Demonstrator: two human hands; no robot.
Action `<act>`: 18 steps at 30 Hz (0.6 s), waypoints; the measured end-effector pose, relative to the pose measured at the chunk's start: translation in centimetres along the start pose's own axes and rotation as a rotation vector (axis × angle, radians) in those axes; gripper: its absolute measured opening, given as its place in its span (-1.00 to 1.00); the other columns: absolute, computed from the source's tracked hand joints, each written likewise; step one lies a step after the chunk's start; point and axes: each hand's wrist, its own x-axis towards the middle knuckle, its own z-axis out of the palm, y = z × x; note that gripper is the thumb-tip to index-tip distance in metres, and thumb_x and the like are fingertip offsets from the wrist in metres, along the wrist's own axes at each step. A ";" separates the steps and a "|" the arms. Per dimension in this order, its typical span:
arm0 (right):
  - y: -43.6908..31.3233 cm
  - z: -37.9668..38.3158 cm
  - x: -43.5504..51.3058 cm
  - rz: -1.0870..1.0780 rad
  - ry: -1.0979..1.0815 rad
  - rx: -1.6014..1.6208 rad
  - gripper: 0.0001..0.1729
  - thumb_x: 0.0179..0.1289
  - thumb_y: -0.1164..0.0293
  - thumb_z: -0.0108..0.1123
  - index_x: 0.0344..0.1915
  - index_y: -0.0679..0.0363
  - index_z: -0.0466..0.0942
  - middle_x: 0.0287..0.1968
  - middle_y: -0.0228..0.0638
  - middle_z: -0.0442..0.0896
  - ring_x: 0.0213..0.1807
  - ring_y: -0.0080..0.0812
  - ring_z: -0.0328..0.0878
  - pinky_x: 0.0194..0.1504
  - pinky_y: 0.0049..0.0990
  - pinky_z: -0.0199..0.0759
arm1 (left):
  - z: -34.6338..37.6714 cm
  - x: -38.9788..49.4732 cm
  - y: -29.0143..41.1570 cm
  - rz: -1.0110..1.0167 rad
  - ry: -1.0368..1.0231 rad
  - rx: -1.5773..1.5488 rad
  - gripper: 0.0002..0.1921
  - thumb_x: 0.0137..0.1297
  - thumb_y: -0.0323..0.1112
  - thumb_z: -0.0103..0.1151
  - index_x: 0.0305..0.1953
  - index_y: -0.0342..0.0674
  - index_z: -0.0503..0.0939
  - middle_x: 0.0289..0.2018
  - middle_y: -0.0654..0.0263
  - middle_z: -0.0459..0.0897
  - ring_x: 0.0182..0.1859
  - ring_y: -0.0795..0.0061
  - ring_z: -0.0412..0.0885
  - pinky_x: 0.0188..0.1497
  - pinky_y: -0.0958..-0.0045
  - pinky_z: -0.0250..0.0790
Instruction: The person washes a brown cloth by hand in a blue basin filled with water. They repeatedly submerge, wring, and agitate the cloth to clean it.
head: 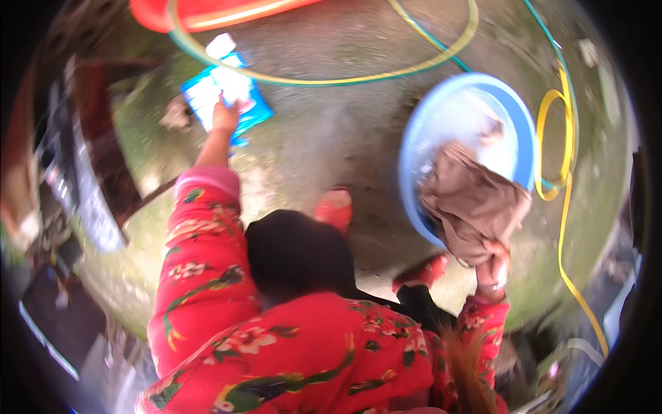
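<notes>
My right hand (495,264) grips the edge of a brown wet-looking cloth (468,199), which hangs over the near rim of a round blue plastic basin (408,155). Whitish, sudsy-looking water (447,111) shows inside the basin. On the other side, my left hand (226,115) reaches to a blue and white plastic packet (251,103) lying on the ground. Its fingers touch or lie just over the packet; glare and blur hide whether they hold it. A small white object (221,45) is at the packet's far edge.
A red plastic tub (227,15) stands at the far left. A yellow and green hose (331,82) curves across the ground, with yellow loops (569,139) right of the basin. Dark boards or metal pieces (98,155) lie at left. My red shoes (335,207) are on the mossy concrete.
</notes>
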 end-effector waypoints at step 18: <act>-1.7 0.8 -4.2 -0.026 0.202 0.157 -0.30 -0.21 0.71 -0.12 0.09 0.32 0.11 0.02 -0.13 0.33 0.03 -0.16 0.30 0.08 -0.28 0.15 | 3.3 1.9 0.5 0.217 -0.117 0.157 -0.60 0.04 -0.18 0.03 -0.04 -0.05 0.33 -0.41 0.14 0.48 -0.38 0.17 0.45 -0.33 0.27 0.30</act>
